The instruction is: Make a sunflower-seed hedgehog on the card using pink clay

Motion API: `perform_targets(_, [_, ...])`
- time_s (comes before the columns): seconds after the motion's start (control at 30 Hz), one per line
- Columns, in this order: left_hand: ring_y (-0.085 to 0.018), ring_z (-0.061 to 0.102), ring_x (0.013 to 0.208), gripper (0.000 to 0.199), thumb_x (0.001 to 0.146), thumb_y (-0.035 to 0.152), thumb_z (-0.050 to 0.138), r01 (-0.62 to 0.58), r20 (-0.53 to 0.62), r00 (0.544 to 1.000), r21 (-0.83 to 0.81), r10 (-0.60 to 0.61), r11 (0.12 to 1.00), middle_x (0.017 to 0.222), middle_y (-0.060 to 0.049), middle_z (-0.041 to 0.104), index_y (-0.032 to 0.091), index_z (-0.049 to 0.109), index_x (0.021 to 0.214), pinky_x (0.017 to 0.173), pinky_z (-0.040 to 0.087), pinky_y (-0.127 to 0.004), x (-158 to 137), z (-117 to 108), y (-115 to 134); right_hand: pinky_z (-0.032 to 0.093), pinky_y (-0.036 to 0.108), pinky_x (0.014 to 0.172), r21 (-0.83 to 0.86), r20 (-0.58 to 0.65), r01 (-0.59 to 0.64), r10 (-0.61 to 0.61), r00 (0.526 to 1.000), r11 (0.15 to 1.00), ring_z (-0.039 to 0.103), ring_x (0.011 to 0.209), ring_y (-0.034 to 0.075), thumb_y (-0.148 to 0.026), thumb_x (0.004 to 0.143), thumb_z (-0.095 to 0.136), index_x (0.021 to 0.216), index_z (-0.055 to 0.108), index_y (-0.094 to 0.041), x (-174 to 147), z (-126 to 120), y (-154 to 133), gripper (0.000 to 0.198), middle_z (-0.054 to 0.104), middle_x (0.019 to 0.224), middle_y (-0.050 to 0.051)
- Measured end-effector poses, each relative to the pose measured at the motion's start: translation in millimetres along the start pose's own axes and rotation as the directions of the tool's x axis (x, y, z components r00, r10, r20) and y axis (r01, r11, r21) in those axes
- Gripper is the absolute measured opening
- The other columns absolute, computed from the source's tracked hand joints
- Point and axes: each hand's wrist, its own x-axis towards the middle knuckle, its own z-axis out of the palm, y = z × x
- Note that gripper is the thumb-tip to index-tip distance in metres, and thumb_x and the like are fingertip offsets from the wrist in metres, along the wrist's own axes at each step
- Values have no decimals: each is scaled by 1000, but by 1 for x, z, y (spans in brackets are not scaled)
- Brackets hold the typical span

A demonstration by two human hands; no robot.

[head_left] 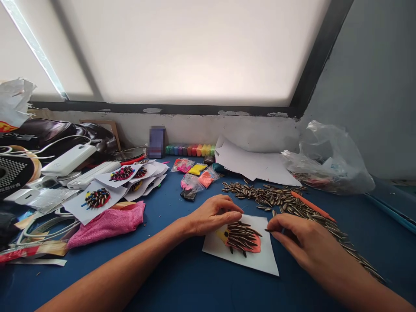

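Currently both hands work on a white card (256, 255) lying flat on the blue table (182, 281). Left hand (212, 213) rests on the card's upper left corner, fingers curled together and pressing down, thumb tip touching the top edge of the hedgehog figure (242, 237); nothing clamped in it that I can see. Right hand (299, 238) has thumb and forefinger pinched on a single sunflower seed (268, 230), seed tip pointing left, just beside the figure's right edge and over the card.

Figure: orange clay body, yellow head at the left end, striped seeds stuck in rows over the back, sitting between the two hands.

Behind the right-hand pinch: loose seed pile (286, 201) spread in a band across the table, running off to the right past the wrist. An orange stick (312, 206) lies on the pile.

Beyond the left hand: small bags of coloured clay (196, 177), a row of clay tubs (190, 150) by the wall, white paper sheets (253, 162). Far left of the left forearm: pink cloth (108, 223), finished hedgehog cards (97, 198), a white power bank (68, 159). Clear plastic bag (328, 160) well right of the pile
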Motion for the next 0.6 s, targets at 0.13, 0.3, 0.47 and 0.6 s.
perform_targets(0.13, [-21, 57, 97, 50, 92, 58, 46, -9, 2, 1000, 18, 9, 1000, 100, -8, 63, 18, 72, 107, 83, 45, -30, 0, 0, 0, 44, 29, 53, -34, 51, -32, 34, 998, 999, 64, 61, 18, -33, 88, 47, 75, 65, -27, -2, 5, -4, 23, 69, 72, 2])
perform_targets(0.3, [-20, 57, 97, 50, 93, 57, 45, -22, 5, 1000, 24, 22, 999, 100, -7, 62, 18, 72, 108, 84, 45, -30, 0, 0, -1, 44, 30, 57, -74, 97, -79, 86, 992, 994, 64, 65, 18, -33, 89, 47, 74, 63, -26, -4, 13, -5, 23, 68, 74, 1])
perform_targets(0.47, [-19, 57, 95, 50, 94, 57, 45, -43, 14, 999, 32, 43, 999, 99, -7, 61, 18, 72, 109, 84, 44, -31, 0, 0, -4, 45, 31, 59, -83, 109, -73, 82, 991, 994, 65, 67, 18, -30, 90, 43, 79, 64, -27, -9, 16, -7, 24, 70, 76, 0])
perform_targets(0.6, [-20, 57, 94, 54, 92, 61, 44, -42, 13, 999, 37, 41, 998, 99, -8, 62, 18, 72, 110, 84, 44, -31, 0, 0, -5, 42, 30, 55, -123, 87, -67, 78, 993, 990, 64, 61, 18, -30, 89, 44, 71, 60, -26, -8, 19, -7, 24, 67, 69, 0])
